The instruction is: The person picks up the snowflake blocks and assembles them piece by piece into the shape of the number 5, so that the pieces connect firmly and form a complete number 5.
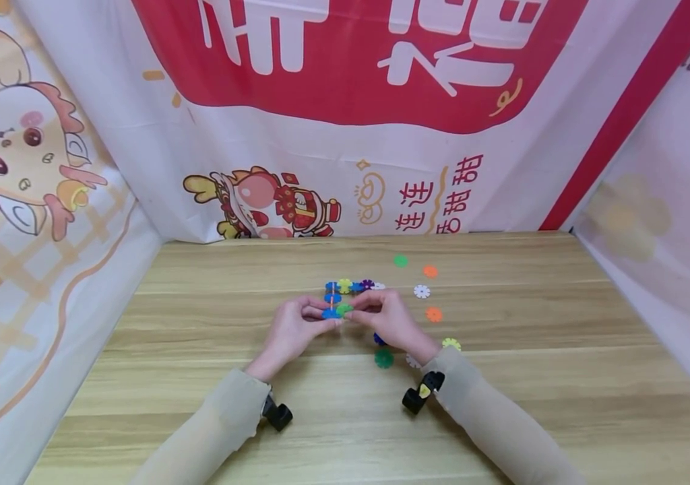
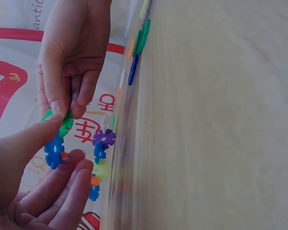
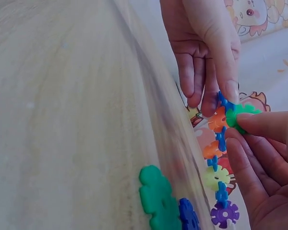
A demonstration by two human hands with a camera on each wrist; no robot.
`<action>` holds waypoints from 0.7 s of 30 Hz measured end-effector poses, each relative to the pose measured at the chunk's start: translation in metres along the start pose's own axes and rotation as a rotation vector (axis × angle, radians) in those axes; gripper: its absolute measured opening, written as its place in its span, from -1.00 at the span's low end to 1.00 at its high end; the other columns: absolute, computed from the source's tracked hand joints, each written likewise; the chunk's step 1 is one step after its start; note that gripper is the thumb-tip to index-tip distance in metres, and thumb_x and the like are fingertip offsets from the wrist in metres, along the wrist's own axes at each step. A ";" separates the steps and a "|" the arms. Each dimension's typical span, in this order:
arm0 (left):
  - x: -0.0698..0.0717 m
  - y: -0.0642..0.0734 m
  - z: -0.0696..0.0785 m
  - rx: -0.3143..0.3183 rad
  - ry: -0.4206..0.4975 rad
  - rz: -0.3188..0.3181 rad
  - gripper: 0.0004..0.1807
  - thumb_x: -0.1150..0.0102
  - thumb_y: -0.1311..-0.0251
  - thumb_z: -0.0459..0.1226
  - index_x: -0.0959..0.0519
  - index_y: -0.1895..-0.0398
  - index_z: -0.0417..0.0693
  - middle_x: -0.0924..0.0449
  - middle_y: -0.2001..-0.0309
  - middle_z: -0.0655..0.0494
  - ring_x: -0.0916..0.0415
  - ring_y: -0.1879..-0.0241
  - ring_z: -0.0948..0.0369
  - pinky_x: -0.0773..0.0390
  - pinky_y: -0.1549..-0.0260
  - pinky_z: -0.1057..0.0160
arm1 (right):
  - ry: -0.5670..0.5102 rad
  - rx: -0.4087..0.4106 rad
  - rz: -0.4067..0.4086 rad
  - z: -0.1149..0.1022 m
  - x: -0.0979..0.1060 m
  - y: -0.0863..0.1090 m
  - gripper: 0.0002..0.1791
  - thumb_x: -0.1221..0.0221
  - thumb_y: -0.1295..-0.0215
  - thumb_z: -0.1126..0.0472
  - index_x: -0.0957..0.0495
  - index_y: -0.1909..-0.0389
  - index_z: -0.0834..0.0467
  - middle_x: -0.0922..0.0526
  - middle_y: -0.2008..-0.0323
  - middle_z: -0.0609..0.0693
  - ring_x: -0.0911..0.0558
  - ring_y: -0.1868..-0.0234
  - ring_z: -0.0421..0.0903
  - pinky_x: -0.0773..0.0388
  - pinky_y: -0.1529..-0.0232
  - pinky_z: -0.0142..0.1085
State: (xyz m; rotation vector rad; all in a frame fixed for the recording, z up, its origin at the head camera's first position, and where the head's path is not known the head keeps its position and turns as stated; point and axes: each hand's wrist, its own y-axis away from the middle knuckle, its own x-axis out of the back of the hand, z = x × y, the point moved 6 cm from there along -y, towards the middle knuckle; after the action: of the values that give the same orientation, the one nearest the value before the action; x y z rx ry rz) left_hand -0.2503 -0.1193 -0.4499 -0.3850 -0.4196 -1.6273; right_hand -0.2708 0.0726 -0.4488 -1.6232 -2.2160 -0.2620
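Note:
My right hand [image 1: 390, 320] pinches a light green snowflake disc [image 3: 247, 111] between thumb and fingers. My left hand [image 1: 293, 329] grips the blue snowflake disc [image 2: 54, 152] at the near end of a linked chain, with the green disc right against it. From there the chain runs back through orange discs [image 3: 212, 149] and blue ones, bends at a corner, and continues right past a yellow disc [image 1: 345, 286] and a purple disc [image 3: 224, 214] to a white one [image 1: 379, 286]. Fingers partly cover the joint between blue and green.
Loose discs lie to the right on the wooden table [image 1: 199, 377]: a green one [image 1: 401, 260], orange ones [image 1: 434, 314], a white one [image 1: 422, 291] and a yellow one [image 1: 451, 343]. A dark green disc [image 1: 384, 358] and a dark blue disc [image 1: 379, 339] lie near my right wrist. Printed cloth [image 1: 296, 141] hangs behind.

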 end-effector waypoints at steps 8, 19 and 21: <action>-0.001 0.000 0.001 -0.014 -0.054 -0.017 -0.62 -0.59 -0.24 -0.12 -0.75 -0.02 -0.11 -0.86 0.04 -0.01 -0.81 0.04 0.10 -0.78 -0.01 0.09 | 0.006 0.025 -0.006 0.000 0.001 0.002 -0.87 -0.46 -0.33 0.33 -0.81 0.13 0.19 -0.86 0.20 0.10 -0.75 0.24 -0.20 -0.73 0.14 -0.43; 0.000 0.002 0.006 -0.045 -0.054 0.002 -0.68 -0.61 -0.22 -0.16 -0.78 0.04 -0.09 -0.88 0.13 0.02 -0.80 0.12 0.14 -0.77 0.04 0.12 | -0.023 0.038 0.010 -0.007 0.004 0.005 -0.86 -0.46 -0.32 0.33 -0.81 0.13 0.20 -0.85 0.16 0.11 -0.75 0.24 -0.19 -0.74 0.16 -0.40; 0.001 0.003 0.008 -0.053 -0.048 0.008 -0.69 -0.61 -0.21 -0.17 -0.78 0.05 -0.08 -0.88 0.14 0.05 -0.79 0.14 0.16 -0.76 0.08 0.16 | -0.043 0.038 0.011 -0.009 0.005 0.006 -0.86 -0.46 -0.32 0.33 -0.81 0.12 0.21 -0.85 0.14 0.13 -0.75 0.24 -0.18 -0.73 0.17 -0.41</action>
State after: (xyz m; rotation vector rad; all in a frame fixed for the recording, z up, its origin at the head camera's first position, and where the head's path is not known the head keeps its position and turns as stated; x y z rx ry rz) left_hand -0.2477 -0.1162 -0.4423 -0.4655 -0.4108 -1.6264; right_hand -0.2647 0.0754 -0.4392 -1.6355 -2.2290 -0.1827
